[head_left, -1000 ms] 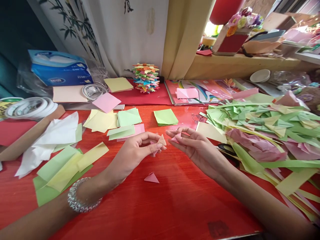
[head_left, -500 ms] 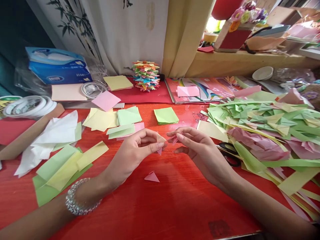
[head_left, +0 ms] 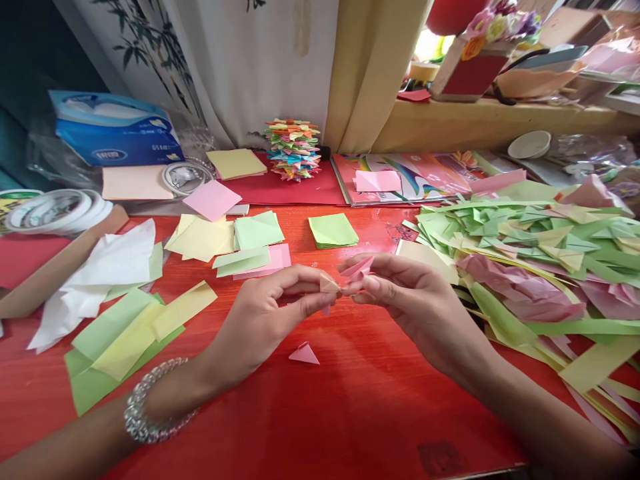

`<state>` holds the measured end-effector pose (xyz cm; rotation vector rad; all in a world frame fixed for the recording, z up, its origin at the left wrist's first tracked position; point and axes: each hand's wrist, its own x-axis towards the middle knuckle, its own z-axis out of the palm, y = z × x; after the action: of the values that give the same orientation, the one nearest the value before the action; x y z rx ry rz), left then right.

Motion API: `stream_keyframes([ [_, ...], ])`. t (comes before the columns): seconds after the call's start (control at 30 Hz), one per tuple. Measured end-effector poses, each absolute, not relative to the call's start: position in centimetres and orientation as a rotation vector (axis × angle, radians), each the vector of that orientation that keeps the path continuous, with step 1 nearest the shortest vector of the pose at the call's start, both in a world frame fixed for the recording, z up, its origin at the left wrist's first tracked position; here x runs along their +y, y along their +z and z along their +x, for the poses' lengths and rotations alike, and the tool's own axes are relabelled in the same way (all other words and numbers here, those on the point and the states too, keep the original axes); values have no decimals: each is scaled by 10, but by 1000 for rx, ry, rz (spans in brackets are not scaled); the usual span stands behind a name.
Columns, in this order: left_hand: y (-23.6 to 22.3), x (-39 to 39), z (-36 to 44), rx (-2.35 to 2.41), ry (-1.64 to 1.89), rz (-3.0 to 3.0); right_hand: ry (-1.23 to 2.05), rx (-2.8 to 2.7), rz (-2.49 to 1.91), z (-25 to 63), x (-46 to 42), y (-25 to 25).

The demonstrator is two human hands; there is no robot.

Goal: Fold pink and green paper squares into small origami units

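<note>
My left hand (head_left: 280, 310), a beaded bracelet on its wrist, pinches a small folded paper piece (head_left: 327, 285) of pale orange, with a bit of pink showing below. My right hand (head_left: 405, 293) is closed on a pink folded paper piece (head_left: 359, 269), which juts up between its fingers. The fingertips of both hands meet or nearly meet; whether the two pieces touch I cannot tell. Below the hands, another pink folded triangle (head_left: 305, 353) lies on the red table (head_left: 320, 420).
A stack of green paper squares (head_left: 333, 231) lies beyond my hands. Yellow squares (head_left: 203, 238) are left of it, and a layered paper model (head_left: 293, 150) stands at the back. Folded green pieces (head_left: 525, 230) and paper strips (head_left: 585, 357) cover the right side. A blue tissue pack (head_left: 117, 130) is back left.
My right hand has moved in towards the left, and its pink piece has turned to point upward. The left hand has shifted slightly right. The triangle on the table stays put.
</note>
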<state>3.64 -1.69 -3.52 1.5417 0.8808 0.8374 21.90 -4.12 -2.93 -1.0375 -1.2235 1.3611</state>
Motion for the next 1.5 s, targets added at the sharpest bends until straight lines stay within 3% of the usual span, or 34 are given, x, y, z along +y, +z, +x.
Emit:
stream_keyframes([
  [0.2, -34, -19, 33, 922, 942, 1701, 741, -1541, -1073, 218, -55, -25],
  [0.4, -34, -24, 32, 894, 1003, 1870, 414, -1763, -994, 217, -60, -31],
  [1.23, -36, -26, 32, 859, 1098, 2179, -139, -1985, -1174, 217, -63, -27],
  [1.5, -36, -25, 30, 841, 1059, 2223, -128, -1990, -1220, 215, -64, -23],
])
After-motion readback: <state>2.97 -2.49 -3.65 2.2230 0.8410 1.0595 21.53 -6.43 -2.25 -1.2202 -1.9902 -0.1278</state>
